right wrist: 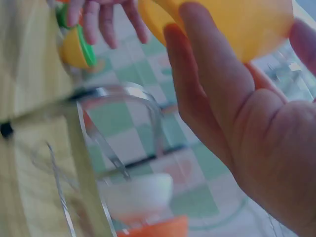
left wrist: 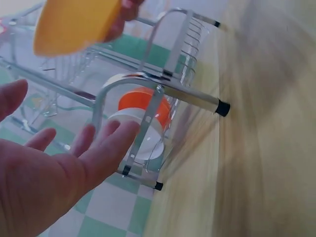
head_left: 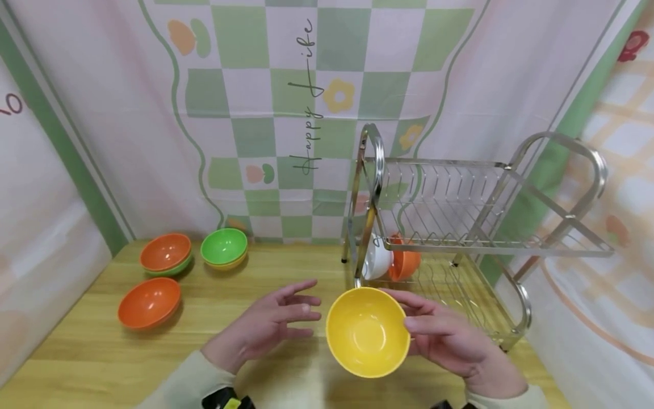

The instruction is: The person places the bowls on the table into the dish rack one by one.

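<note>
My right hand point(head_left: 449, 338) grips a yellow bowl point(head_left: 369, 335) by its right side, thumb at the rim, with the bowl's inside facing the head camera. Just left of the bowl, my left hand point(head_left: 278, 318) has its fingers spread and touches nothing. In the left wrist view the left palm point(left wrist: 44, 182) is bare, with the bowl point(left wrist: 74, 27) above it. The right wrist view has the right fingers point(right wrist: 212, 54) against the bowl's outside point(right wrist: 237, 24). On the rack's lower tier, a white bowl point(head_left: 377, 260) and an orange bowl point(head_left: 405, 262) stand on their sides.
A two-tier metal dish rack point(head_left: 495, 250) stands at the right of the wooden table point(head_left: 286, 267). At the left are an orange bowl point(head_left: 150, 304), an orange bowl point(head_left: 166, 253) stacked on a green one, and a green bowl point(head_left: 225, 247) stacked on a yellow one. A checkered curtain point(head_left: 291, 91) hangs behind.
</note>
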`<action>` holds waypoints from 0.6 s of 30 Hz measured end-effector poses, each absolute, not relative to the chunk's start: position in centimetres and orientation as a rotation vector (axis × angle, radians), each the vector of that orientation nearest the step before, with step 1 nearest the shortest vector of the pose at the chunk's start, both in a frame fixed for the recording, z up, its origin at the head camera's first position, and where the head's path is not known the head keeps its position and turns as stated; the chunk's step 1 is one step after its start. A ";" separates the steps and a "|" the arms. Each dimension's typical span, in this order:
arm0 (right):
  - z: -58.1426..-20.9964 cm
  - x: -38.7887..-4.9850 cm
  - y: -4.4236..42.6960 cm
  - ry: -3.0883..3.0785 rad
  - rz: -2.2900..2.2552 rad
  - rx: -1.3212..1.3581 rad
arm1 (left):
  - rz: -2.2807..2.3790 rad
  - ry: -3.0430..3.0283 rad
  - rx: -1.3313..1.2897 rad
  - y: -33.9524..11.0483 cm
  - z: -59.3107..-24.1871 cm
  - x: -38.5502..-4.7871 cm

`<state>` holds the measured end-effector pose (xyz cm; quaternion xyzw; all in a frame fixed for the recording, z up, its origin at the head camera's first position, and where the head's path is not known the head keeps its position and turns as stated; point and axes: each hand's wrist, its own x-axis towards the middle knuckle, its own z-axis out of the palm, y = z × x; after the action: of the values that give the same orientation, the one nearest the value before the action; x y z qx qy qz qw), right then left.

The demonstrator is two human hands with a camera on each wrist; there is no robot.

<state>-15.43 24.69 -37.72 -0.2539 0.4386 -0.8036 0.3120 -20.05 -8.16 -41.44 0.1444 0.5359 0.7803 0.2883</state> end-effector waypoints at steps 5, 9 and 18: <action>-37.1 -15.7 27.9 1.171 -2.118 -0.667 | 2.090 1.568 0.388 -5.8 -41.4 -21.3; -37.1 -16.3 30.6 1.120 -2.166 -0.653 | 2.098 1.650 0.368 -4.0 -41.2 -22.0; -36.6 -17.6 35.9 1.064 -2.324 -0.626 | 2.131 1.630 0.312 -0.3 -40.5 -22.3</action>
<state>-17.61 35.94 -36.63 -0.2303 0.3911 -0.8546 0.2523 -22.27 -0.26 -40.48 0.1127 0.5890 0.7698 0.2184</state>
